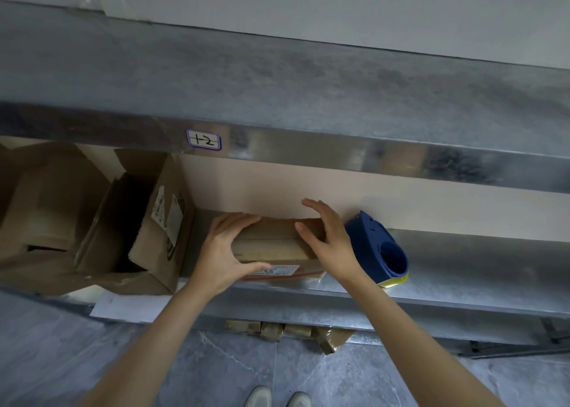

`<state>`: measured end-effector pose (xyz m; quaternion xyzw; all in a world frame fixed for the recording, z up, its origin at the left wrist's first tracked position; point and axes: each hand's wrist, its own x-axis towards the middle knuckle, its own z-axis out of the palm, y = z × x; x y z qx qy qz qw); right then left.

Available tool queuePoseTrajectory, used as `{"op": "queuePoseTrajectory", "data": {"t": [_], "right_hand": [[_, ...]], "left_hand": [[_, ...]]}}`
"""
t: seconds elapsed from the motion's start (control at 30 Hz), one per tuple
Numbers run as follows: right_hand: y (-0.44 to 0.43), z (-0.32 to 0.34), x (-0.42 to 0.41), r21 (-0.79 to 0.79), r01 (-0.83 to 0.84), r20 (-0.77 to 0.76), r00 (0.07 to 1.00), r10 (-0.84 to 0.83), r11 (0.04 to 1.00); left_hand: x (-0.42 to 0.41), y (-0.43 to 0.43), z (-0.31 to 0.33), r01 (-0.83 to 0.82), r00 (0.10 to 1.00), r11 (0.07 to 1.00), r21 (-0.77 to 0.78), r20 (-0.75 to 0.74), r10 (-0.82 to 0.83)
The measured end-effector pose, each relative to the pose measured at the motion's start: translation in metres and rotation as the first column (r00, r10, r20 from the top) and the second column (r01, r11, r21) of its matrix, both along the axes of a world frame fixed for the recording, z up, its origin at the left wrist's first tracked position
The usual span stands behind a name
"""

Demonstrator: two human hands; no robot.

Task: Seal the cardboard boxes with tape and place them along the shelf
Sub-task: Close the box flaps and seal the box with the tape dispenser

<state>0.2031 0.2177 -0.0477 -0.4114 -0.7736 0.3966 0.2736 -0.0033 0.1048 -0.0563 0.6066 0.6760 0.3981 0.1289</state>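
So the box (271, 243) sits on the shelf (447, 271) near the front edge, left hand (222, 252) gripping its left end, right hand (327, 240) flat against its right end. The tape dispenser (379, 249) is just right of that hand. An open box (138, 231) stands just left, with a second open box (40, 197) further left. The upper shelf (277, 92) overhangs it all, with a label (203, 140) on its front lip. Parcels (277, 329) lie on the floor (216, 369) underneath.

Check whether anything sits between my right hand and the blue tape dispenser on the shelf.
Nothing visible does. The right hand lies at the right end of the small box, and the tape dispenser stands just right of it on the same shelf.
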Motion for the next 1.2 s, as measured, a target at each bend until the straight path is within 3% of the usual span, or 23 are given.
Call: {"op": "queuePoseTrajectory", "data": {"t": [0.17, 0.37, 0.53, 0.9, 1.2], "right_hand": [[0.006, 0.000, -0.004, -0.014, 0.025, 0.033, 0.999, -0.025, 1.000], [0.007, -0.001, -0.011, 0.039, 0.079, 0.128, 0.988, -0.083, 0.996], [0.007, 0.000, -0.011, 0.003, 0.091, 0.100, 0.991, -0.091, 0.996], [0.005, -0.001, -0.015, -0.140, 0.260, 0.007, 0.965, -0.261, 0.955], [0.006, 0.001, -0.005, -0.287, 0.152, -0.111, 0.975, -0.191, 0.946]], "left_hand": [[0.004, 0.009, 0.003, -0.057, 0.991, 0.998, -0.033, 0.122, 0.061], [0.008, 0.018, -0.003, -0.220, 0.974, 0.975, -0.013, 0.049, 0.221], [0.006, 0.019, -0.008, -0.222, 0.973, 0.975, 0.003, 0.060, 0.221], [0.011, 0.021, -0.007, -0.358, 0.849, 0.931, -0.062, 0.393, 0.353], [0.004, 0.010, -0.010, -0.230, 0.799, 0.973, 0.006, 0.573, 0.185]]}}
